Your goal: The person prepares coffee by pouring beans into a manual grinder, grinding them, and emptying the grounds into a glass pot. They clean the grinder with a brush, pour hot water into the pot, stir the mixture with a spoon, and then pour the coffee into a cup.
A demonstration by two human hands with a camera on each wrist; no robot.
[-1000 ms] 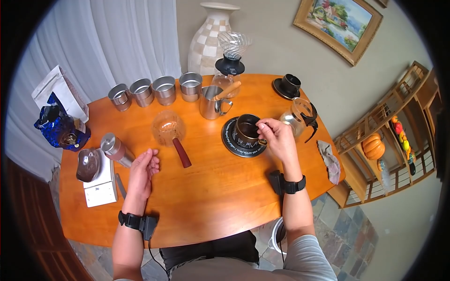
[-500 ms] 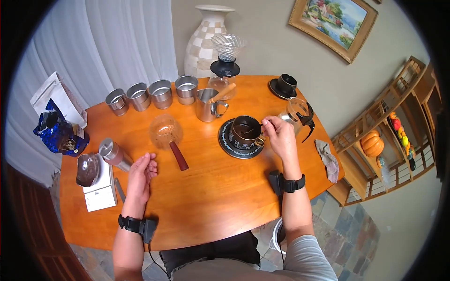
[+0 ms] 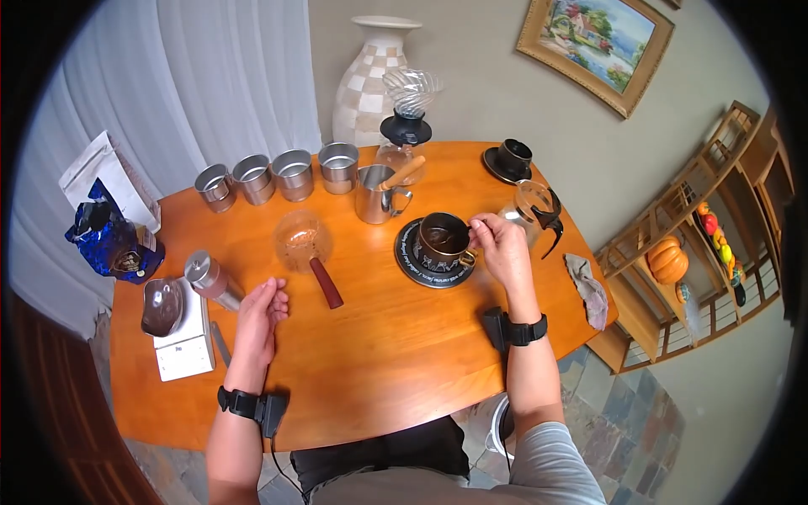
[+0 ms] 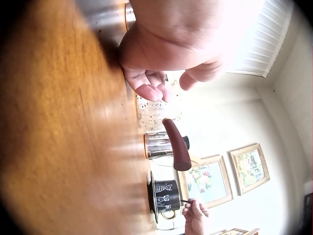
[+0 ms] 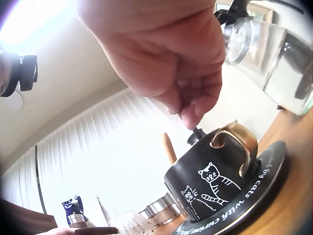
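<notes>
My right hand [image 3: 503, 252] pinches a thin dark stirrer [image 4: 185, 201] between thumb and fingertips, above the handle side of a black cup [image 3: 441, 244]. The stirrer's lower end is hidden inside the cup, which holds dark liquid. White cat drawings and a gold handle mark the cup [image 5: 208, 178]; it stands on a black saucer [image 3: 411, 265] with white lettering. My left hand [image 3: 259, 316] rests at the table with loosely bent fingers and holds nothing. Nearest to it are a clear round glass vessel [image 3: 295, 252] with a dark red handle [image 3: 326, 284] and a metal-topped cylinder [image 3: 210, 278].
A white scale [image 3: 187, 353] bearing a dark dish [image 3: 162, 308] lies left of my left hand. Behind stand several metal cups [image 3: 293, 178], a steel pitcher [image 3: 373, 202] and a glass dripper stand [image 3: 406, 128]. A glass carafe [image 3: 523, 210] and a cloth [image 3: 587, 290] are at right.
My right hand has shifted slightly rightward relative to the cup, with the stirrer still pinched. The cup stays on its saucer, and my left hand keeps nearly the same place.
</notes>
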